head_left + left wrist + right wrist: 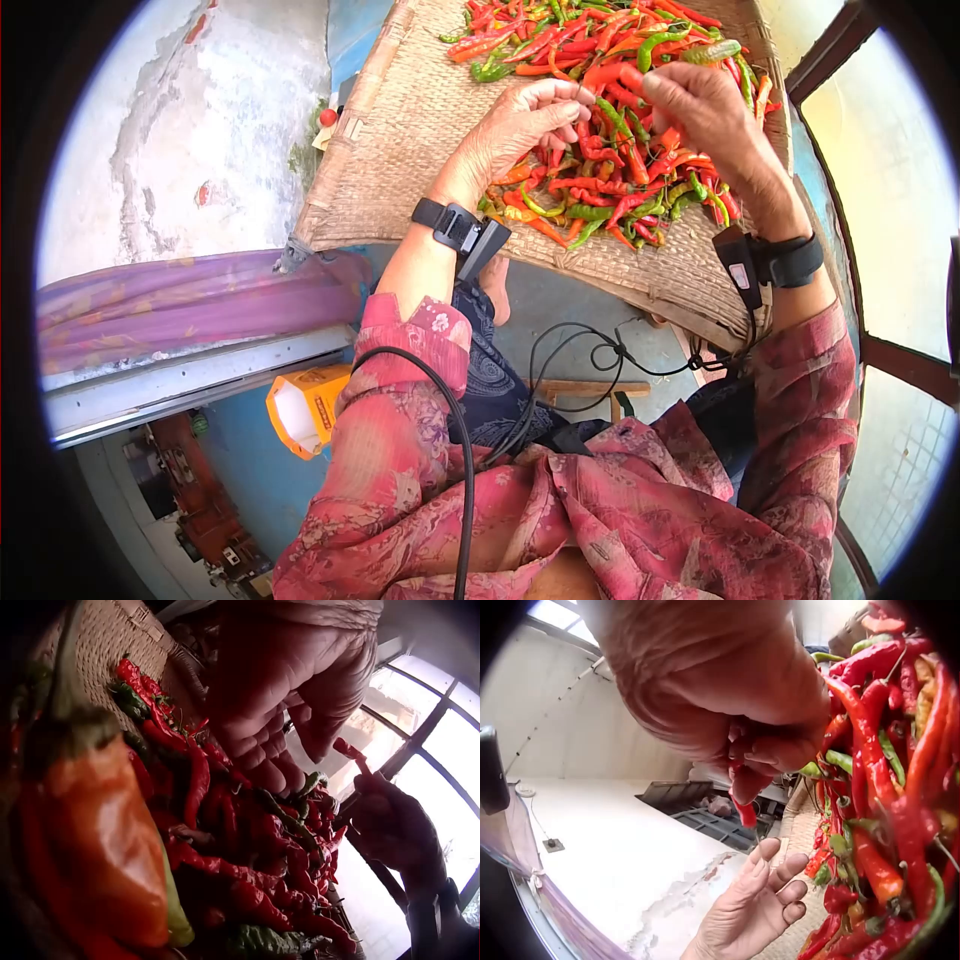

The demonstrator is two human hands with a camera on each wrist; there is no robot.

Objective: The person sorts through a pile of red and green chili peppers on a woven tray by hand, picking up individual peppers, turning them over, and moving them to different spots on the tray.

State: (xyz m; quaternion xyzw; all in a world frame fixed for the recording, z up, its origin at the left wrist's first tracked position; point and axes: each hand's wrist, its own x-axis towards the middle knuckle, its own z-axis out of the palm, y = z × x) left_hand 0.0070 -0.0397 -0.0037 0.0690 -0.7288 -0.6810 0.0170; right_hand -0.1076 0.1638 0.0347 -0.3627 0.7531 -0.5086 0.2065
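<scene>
In the head view my right hand (715, 110) grips a red pepper (630, 78) over the heap of red, green and orange peppers (600, 190). To its left, my left hand (530, 125) has thumb and forefinger together at a thin stem. The right wrist view shows the stem end of the held pepper (744, 812) pointing at the left fingertips; the left hand's (742, 911) other fingers are loosely bent. Whether stem and pepper are joined is unclear. In the left wrist view the right hand (397, 832) holds the pepper (349, 750) beside the left hand (292, 675).
The peppers lie on a woven tray (400, 130). Below it are a black cable (540, 370), a small wooden stool (600, 388) and a foot. An orange box (310, 405) and purple cloth (200, 300) are at the left; a framed window (910, 200) stands at the right.
</scene>
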